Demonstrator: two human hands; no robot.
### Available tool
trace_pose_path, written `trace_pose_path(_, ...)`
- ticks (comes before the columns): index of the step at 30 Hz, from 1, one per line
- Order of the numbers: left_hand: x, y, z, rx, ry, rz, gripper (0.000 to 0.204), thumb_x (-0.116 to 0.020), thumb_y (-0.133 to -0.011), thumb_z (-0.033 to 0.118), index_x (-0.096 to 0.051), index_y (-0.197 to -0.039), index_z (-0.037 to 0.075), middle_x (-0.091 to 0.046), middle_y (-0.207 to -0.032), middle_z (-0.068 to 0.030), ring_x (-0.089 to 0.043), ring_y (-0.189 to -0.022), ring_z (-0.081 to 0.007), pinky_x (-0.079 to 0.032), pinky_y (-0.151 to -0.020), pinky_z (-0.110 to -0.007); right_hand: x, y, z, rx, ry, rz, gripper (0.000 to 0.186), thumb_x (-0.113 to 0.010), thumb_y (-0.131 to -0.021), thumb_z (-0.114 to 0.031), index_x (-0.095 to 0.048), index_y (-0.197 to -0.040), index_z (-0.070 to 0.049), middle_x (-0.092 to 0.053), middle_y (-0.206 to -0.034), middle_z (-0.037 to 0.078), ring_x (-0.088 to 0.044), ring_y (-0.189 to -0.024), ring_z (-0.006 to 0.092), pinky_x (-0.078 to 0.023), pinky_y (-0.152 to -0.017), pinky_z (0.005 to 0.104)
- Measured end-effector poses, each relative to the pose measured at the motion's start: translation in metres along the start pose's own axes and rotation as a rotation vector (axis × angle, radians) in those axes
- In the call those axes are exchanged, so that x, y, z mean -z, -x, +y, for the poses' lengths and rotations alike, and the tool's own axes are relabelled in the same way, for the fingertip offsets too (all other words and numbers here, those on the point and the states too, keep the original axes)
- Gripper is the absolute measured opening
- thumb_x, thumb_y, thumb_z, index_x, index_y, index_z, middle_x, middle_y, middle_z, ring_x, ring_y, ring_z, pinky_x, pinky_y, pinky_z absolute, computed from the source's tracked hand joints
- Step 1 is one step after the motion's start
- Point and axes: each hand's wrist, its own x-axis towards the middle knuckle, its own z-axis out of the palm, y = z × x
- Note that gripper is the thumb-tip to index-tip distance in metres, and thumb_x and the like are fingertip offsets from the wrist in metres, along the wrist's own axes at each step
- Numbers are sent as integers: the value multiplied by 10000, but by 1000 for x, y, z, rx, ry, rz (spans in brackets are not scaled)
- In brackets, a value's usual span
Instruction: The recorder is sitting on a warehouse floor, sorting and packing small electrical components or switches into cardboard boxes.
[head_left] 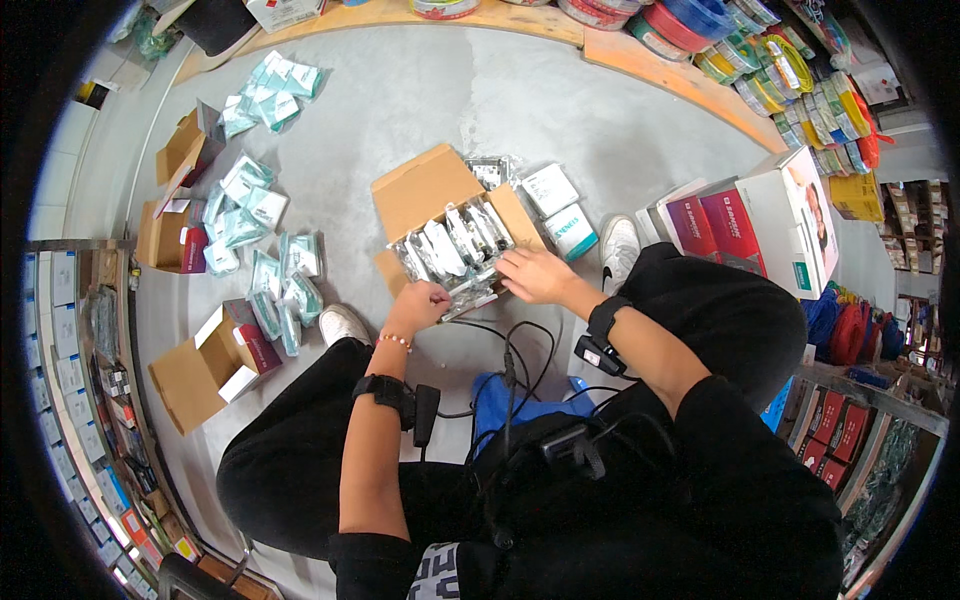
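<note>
An open brown cardboard box lies on the floor in front of me, filled with a row of clear plastic-wrapped, silver-and-white parts. Along its near edge, one wrapped part spans the gap between my hands. My left hand pinches its left end with curled fingers. At the other end, my right hand has its fingers closed down on the wrapping. The exact kind of part is hard to make out through the plastic. Another wrapped metal part rests just beyond the box.
Two white cartons lie right of the box. Teal-and-white packets and opened cartons are spread at left. A large white box stands at right, below wire coils. Black cables and a blue object lie between my legs.
</note>
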Motion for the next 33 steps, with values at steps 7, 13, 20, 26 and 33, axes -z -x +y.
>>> trace_pose_path(7,-2,-3,9,66,-85,49,122,-558,-657,106,-585,-747,28,-578,-676,-111,-559,-608,-196,-437,-568,-272,-26,-12,9,1,0,206,113,-515,-635,-111,-471,-728,-63,-456,-758,62,-495,-749,214,-429,-633,315)
trace_pose_path(13,-9,0,4,16,-56,105,136,-562,-660,113,-581,-765,28,-579,-683,-114,-557,-592,-209,-435,-567,-281,-17,-20,4,108,-116,100,160,-529,-631,-147,-466,-739,-48,-458,-780,76,-477,-780,218,-423,-640,306)
trace_pose_path(20,-6,-3,13,49,-78,108,130,-550,-667,97,-586,-762,18,-566,-670,-148,-554,-578,-235,-431,-554,-288,-23,-19,8,158,-29,138,105,-447,-679,-109,-454,-773,-63,-443,-775,51,-467,-813,180,-432,-646,291)
trace_pose_path(26,-10,-5,15,48,-72,126,130,-531,-653,119,-595,-739,46,-553,-660,-147,-541,-622,-284,-431,-581,-331,-44,-28,-1,107,88,236,64,-448,-653,-108,-493,-654,-61,-455,-718,22,-478,-774,156,-447,-620,272)
trace_pose_path(33,-4,-2,18,71,-133,119,141,-533,-670,136,-595,-771,59,-557,-659,-138,-545,-625,-273,-432,-582,-331,-54,-30,-4,67,98,296,66,-458,-644,-106,-501,-612,-66,-462,-707,19,-478,-753,157,-441,-614,264)
